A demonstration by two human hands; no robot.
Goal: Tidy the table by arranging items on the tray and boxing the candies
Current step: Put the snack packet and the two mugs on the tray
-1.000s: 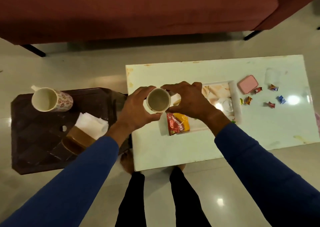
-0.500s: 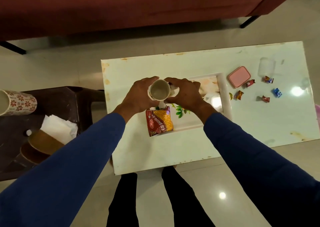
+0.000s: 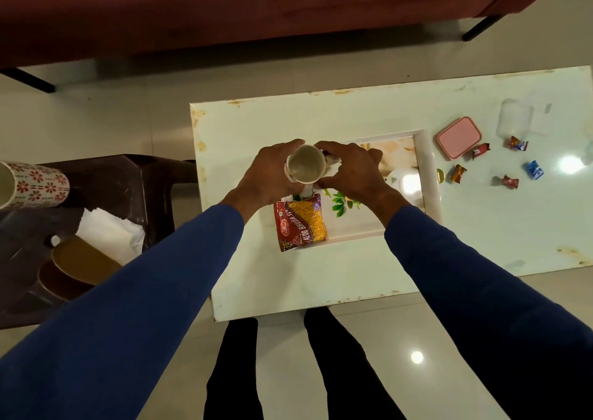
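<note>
Both your hands wrap the cup point(image 3: 305, 168): left hand point(image 3: 268, 175) and right hand point(image 3: 351, 174) each have a closed grip on its sides, over the tray point(image 3: 428, 175) on the bench point(image 3: 256, 275), above the snack packet point(image 3: 301, 222). Since a second ago, cup and hands barely shifted.

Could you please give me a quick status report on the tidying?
Left hand and right hand both gripping mug above tray. Candies loose, unboxed. Snack packet on tray's near edge.
</note>
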